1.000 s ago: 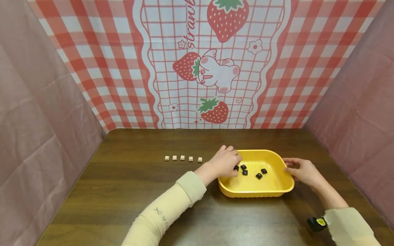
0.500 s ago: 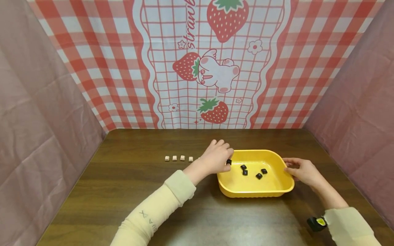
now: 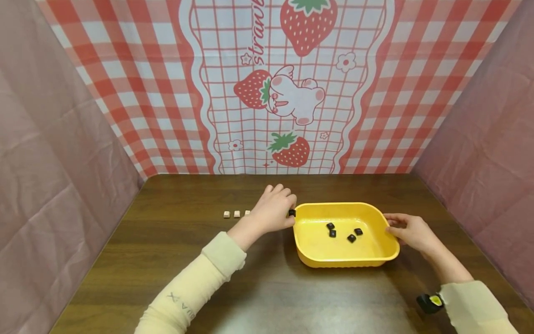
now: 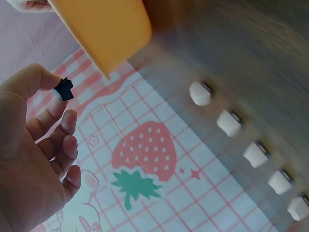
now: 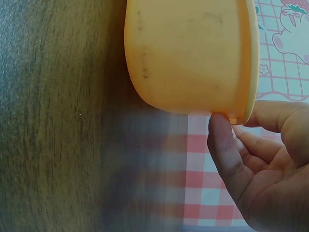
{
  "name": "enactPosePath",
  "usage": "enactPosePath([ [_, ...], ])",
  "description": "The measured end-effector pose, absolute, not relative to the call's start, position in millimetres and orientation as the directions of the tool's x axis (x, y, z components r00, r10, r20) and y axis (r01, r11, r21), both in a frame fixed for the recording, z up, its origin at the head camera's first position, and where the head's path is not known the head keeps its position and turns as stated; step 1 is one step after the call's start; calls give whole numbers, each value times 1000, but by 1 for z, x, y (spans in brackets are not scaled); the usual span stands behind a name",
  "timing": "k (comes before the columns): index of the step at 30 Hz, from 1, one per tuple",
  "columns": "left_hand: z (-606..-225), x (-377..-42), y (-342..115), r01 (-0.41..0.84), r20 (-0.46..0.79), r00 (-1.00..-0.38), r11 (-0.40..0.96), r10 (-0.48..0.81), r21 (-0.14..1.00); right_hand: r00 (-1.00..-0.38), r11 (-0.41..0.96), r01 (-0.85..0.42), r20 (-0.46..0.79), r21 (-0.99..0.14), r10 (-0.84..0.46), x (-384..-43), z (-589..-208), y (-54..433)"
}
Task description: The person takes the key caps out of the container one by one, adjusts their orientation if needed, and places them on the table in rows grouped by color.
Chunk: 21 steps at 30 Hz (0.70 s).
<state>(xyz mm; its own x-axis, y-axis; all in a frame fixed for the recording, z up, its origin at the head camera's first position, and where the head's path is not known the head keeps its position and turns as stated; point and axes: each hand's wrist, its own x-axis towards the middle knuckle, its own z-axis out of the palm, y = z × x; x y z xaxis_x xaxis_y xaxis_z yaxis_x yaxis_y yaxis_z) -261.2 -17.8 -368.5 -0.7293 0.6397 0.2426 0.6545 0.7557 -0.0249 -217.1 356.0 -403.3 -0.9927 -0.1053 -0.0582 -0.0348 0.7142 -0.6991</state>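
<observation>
My left hand [image 3: 272, 209] pinches a black keycap [image 4: 63, 90] between thumb and index finger, just outside the left rim of a yellow tray [image 3: 348, 263]. In the left wrist view the other fingers are loosely bent behind the keycap. Several more black keycaps [image 3: 332, 234] lie scattered on the tray floor. Around the tray's right rim, my right hand [image 3: 410, 233] has a thumb-and-finger grip, also visible in the right wrist view. To the left, cream keycaps [image 4: 231, 123] stand in a row on the table; my left hand hides part of that row in the head view.
The brown wooden table [image 3: 267, 297] carries the tray and the row. Behind it hangs a red checked cloth [image 3: 158, 102] with strawberry prints. Pink curtains [image 3: 62, 162] close off both sides. A black device [image 3: 429, 304] sits at the right sleeve.
My left hand has moved left from inside the tray, past its rim, lifting out the black keycap. It now covers part of the cream row. The right hand and tray stay put.
</observation>
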Motion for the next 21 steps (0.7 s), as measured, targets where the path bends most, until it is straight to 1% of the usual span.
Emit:
enactPosePath([
  [6, -375, -261, -33, 643, 262, -736, 766, 624, -19, -992, 721, -37, -59, -692, -107, -217, -402, 357],
  [13, -387, -262, -49, 614, 228, -766, 789, 601, -15, -993, 719, -32, -61, -695, -103, -219, -402, 356],
  [21, -407, -262, -60, 608, 216, -778, 794, 591, 17, -994, 723, -26, -62, -691, -95, -218, -403, 355],
])
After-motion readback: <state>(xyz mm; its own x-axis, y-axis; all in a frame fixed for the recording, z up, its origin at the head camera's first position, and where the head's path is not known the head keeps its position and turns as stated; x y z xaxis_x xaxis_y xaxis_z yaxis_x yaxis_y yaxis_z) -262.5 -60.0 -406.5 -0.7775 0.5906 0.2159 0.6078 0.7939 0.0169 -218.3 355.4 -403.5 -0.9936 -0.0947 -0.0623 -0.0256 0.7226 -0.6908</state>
